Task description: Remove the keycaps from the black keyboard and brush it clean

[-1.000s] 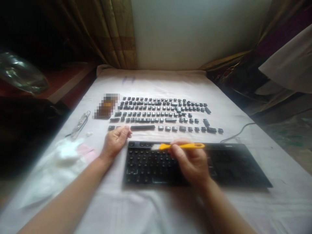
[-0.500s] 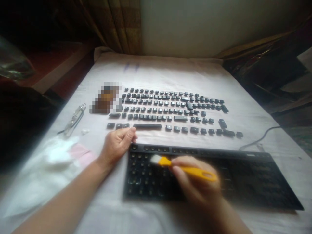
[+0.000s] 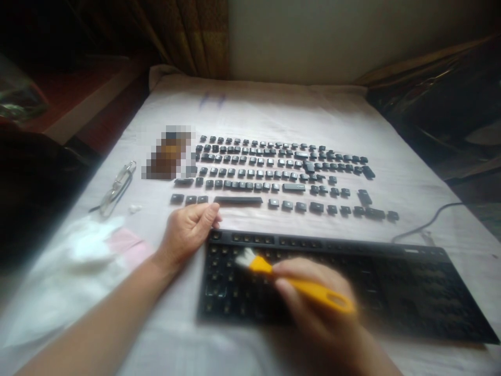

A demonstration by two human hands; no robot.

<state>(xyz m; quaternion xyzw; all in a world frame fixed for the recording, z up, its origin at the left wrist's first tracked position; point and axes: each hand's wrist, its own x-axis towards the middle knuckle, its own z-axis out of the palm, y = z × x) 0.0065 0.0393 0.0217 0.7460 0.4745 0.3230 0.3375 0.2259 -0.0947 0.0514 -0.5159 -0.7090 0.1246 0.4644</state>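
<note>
A black keyboard (image 3: 391, 292) with its keycaps off lies in front of me, bare key posts showing on its left part. My right hand (image 3: 317, 292) is closed around the yellow handle of a brush (image 3: 260, 265). Its pale bristles are splayed against the upper left key area and blurred. At the keyboard's top left corner my left hand (image 3: 191, 227) is closed, thumb pressed to the curled fingers, steadying the edge. Loose black keycaps (image 3: 252, 173) lie in rows beyond the keyboard, with the long space bar (image 3: 238, 200) just past my left hand.
Left of the keycaps are eyeglasses (image 3: 117, 188) and a pixelated item (image 3: 168, 156). White crumpled cloth (image 3: 74, 266) with a pink piece (image 3: 129, 245) lies beside my left forearm. A cable (image 3: 426, 224) runs behind the keyboard on the right. White sheet (image 3: 274, 104) covers the surface.
The brush has moved slightly left and down over the key posts, its bristles now more spread. My left hand stays at the corner. The view has shifted a little.
</note>
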